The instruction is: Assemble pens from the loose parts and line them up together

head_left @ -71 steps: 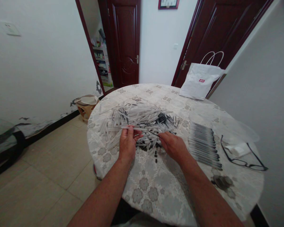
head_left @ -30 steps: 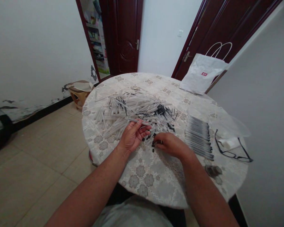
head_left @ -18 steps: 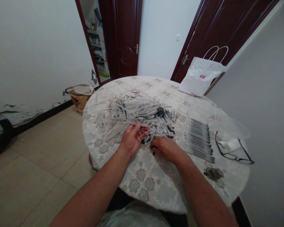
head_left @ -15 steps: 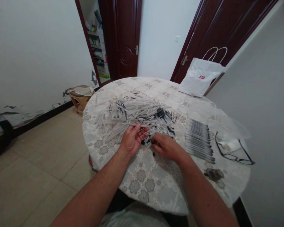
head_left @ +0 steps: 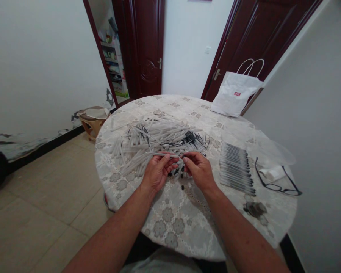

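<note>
My left hand is closed on a whitish translucent pen barrel, pinched between thumb and fingers and lying nearly level. At the barrel's right end, my right hand pinches a small dark pen part, mostly covered by the fingertips. Both hands are just in front of a wide pile of loose pen barrels, mixed with thin black sticks and a cluster of black pieces. One small black piece lies on the cloth below my hands. To the right, several pens with black ends lie side by side in a row.
A patterned cloth covers the round table. On its right side are black-framed glasses, a white roll and a dark, blurry object. A white paper bag stands at the back right. A stool stands on the floor at left.
My right hand has risen from the small parts near the table surface to the right end of the barrel. My left hand keeps hold of the barrel. The view has shifted slightly.
</note>
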Demonstrator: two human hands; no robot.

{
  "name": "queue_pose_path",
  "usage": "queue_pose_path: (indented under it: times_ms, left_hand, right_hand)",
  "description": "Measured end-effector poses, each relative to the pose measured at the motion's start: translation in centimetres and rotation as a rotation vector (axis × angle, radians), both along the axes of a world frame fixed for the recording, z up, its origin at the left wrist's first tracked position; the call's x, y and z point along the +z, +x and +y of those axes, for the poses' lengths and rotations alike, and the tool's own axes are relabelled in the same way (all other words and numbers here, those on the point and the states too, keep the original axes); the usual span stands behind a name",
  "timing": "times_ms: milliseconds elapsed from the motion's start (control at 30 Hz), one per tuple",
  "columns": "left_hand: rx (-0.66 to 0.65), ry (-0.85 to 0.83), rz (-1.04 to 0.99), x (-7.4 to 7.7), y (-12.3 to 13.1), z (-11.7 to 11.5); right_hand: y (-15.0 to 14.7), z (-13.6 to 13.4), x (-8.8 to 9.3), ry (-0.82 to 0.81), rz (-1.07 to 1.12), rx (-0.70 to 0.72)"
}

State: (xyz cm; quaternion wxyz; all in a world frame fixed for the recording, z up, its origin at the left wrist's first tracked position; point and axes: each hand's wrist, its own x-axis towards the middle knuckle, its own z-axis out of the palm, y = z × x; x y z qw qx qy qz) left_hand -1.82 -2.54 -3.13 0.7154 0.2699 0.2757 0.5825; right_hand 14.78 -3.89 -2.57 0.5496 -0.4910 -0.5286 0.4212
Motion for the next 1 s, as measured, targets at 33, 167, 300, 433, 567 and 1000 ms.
queue_pose_path:
  times_ms: [33,167,300,433,567,1000]
  left_hand:
    - [0.005,0.003,-0.001,-0.03,-0.01,0.02]
    - [0.003,0.005,0.005,-0.05,0.03,0.04]
    - [-0.005,0.012,0.014,0.09,0.09,-0.04]
    - [0.007,0.015,0.026,0.20,0.09,-0.12]
    - [0.000,0.017,0.034,0.14,0.07,-0.13]
    - [-0.007,0.023,0.095,0.22,0.20,-0.27]
  right_hand:
    - [-0.06,0.02,-0.04,0.000,0.015,-0.012]
    - [-0.13,0.12,-0.27,0.005,0.032,-0.034]
    - [-0.26,0.14,-0.41,0.006,0.020,-0.029]
    - [-0.31,0.19,-0.55,0.010,0.019,-0.010]
    - [-0.25,0.27,-0.78,0.012,0.010,-0.012]
    - [-0.07,0.07,-0.69,0.108,-0.205,-0.062]
